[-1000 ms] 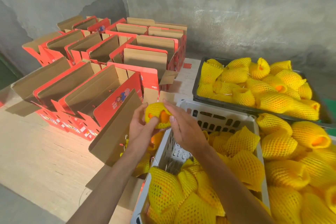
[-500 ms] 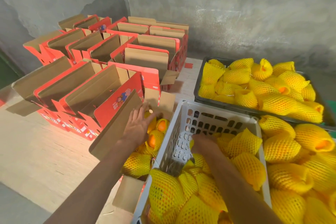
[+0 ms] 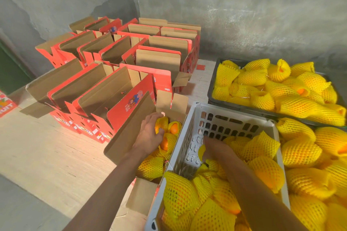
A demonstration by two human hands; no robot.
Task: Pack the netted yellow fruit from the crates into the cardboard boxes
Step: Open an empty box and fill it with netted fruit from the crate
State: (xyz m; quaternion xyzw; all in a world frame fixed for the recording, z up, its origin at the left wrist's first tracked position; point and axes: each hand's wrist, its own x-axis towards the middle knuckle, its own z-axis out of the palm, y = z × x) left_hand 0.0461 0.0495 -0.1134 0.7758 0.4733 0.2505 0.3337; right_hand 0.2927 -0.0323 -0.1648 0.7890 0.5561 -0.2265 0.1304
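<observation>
Taking the white crate (image 3: 195,116) as our landmark, the netted fruit (image 3: 261,146) we want next lies heaped inside it, right under our right hand (image 3: 216,149), the nearer one. That hand reaches down into the crate's far-left corner, palm down; whether its fingers have closed on a fruit we cannot tell. Just left of the crate, in the open cardboard box (image 3: 129,135), our left hand (image 3: 150,135) rests flat, fingers spread, on fruit already packed there.
</observation>
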